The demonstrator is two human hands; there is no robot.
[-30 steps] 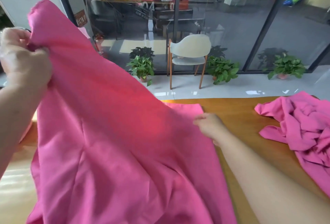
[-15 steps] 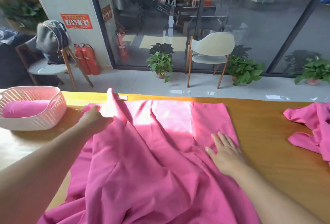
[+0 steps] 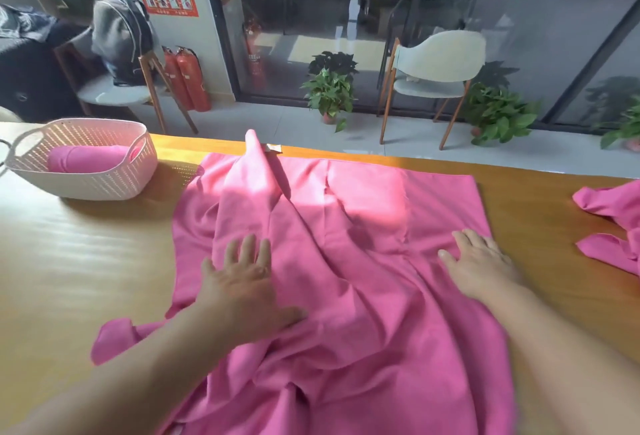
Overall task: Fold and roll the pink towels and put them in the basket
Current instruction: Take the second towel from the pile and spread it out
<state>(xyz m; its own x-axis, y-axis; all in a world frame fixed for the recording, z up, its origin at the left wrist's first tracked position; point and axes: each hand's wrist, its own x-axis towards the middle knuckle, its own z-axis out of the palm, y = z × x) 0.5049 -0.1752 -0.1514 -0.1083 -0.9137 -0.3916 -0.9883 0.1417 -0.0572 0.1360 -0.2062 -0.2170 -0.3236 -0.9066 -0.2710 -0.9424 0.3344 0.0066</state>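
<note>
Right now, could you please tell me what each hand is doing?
Left hand: open, fingers spread flat on the pink towel.
Right hand: open, flat on the same towel.

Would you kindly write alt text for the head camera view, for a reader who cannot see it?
Both hands, the left hand and right hand, press flat on a wrinkled pink towel spread over a wooden table. A white basket at far left holds one rolled pink towel; more crumpled pink towels lie at the right edge.

Head view, down over table [image 3: 86, 261]
</note>
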